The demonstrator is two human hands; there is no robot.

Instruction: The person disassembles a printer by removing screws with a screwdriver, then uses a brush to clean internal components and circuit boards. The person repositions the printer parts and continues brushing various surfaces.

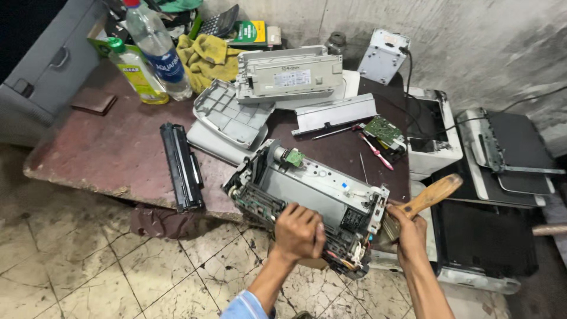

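Table: dark reddish worktop (112,150), worn and chipped along its near edge, is carrying the clutter and serving as the landmark here.
Printer chassis: a stripped grey printer frame (307,198) is hanging over the table's near edge, tilted, with a small green board showing at its upper end.
Left hand: the left hand (299,231) is gripping the near side of the printer frame, fingers curled tight around it.
Right hand: the right hand (409,231) is closing around a wooden-handled brush (422,204), bristles touching the frame's right end just off the table's right corner.
Cartridge: a long black toner cartridge (182,166) is lying on the table near its front edge, left of the frame.
Covers: grey plastic printer covers (260,97) are piling up toward the table's back.
Bottles: two plastic bottles (147,59) are standing at the table's far left corner, beside a yellow cloth (207,56).
Floor: cracked pale tiles (118,272) are spreading out below the table's front edge.
Wall: stained grey concrete wall (472,47) is rising behind the table.
Beside the table: more printers (472,159) are sitting to its right.
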